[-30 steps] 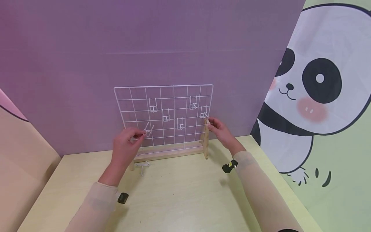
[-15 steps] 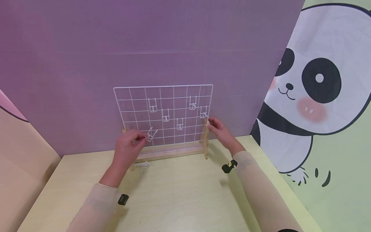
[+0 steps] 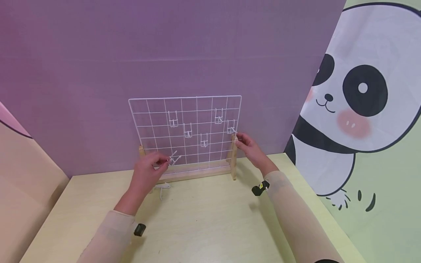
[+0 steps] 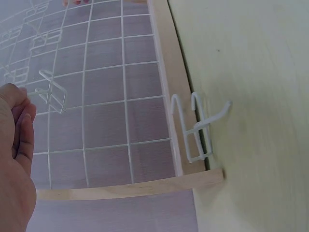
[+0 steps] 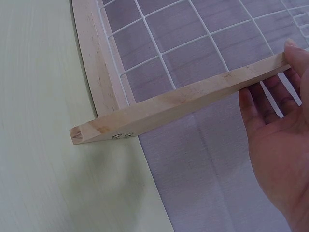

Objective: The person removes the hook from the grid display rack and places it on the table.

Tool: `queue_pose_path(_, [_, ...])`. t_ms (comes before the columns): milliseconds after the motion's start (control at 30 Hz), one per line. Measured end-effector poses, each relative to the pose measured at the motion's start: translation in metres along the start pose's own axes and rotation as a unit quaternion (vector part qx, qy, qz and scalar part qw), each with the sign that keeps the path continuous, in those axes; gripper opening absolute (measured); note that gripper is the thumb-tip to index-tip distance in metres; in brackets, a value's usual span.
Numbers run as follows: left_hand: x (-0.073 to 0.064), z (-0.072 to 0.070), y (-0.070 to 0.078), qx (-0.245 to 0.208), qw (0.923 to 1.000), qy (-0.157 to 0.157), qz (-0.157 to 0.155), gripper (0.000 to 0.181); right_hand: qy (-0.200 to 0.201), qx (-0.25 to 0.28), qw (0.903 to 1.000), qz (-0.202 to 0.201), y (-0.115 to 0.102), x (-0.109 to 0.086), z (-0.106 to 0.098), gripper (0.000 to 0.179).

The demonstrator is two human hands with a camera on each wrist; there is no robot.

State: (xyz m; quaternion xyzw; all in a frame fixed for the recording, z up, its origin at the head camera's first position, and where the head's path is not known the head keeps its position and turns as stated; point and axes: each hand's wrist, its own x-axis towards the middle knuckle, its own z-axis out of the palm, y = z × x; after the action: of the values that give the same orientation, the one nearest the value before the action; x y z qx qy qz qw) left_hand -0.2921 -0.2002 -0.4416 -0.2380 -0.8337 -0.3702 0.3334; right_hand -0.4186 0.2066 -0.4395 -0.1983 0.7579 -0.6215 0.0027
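A white wire grid panel [image 3: 197,128] stands upright in a wooden base [image 3: 197,174]. Between thumb and fingers my left hand [image 3: 148,168] pinches a white wire hook [image 3: 174,159] by its prong, its two bent ends pointing up and right in front of the lower left of the grid. In the left wrist view that hook [image 4: 52,92] shows close over the wires. My right hand [image 3: 250,148] grips the top of the right wooden upright [image 3: 234,157], thumb in front and fingers behind, as the right wrist view shows.
Several white hooks hang on the grid, one [image 3: 188,131] near its middle and one [image 3: 218,117] at upper right. A loose hook [image 3: 162,186] lies on the pale table [image 3: 210,219] by the base's left front. A purple backdrop [image 3: 197,47] rises behind the grid.
My left hand has moved down and slightly right with the pinched hook, which is lower against the grid and tilts further right. My right hand stays on the upright.
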Motion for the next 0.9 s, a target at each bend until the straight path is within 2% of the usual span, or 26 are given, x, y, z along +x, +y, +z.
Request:
queue_pose_path(133, [-0.005, 0.004, -0.002, 0.011, 0.9996, -0.021, -0.012, 0.018, -0.002, -0.001, 1.0, -0.001, -0.001, 0.0, 0.001, 0.041])
queue_pose_path(400, [-0.014, 0.016, -0.013, 0.036, 0.9981, -0.05, 0.0, 0.02, -0.002, 0.002, 1.0, 0.0, 0.0, 0.0, 0.001, 0.041])
queue_pose_path(600, [-0.018, 0.02, -0.016, 0.029, 0.9971, -0.068, -0.02, 0.018, -0.001, 0.004, 1.0, 0.001, 0.0, 0.001, 0.0, 0.042])
queue_pose_path(900, [-0.026, 0.023, -0.017, 0.045, 0.992, -0.104, -0.055, 0.015, -0.001, 0.0, 1.0, -0.001, 0.0, 0.0, 0.001, 0.04])
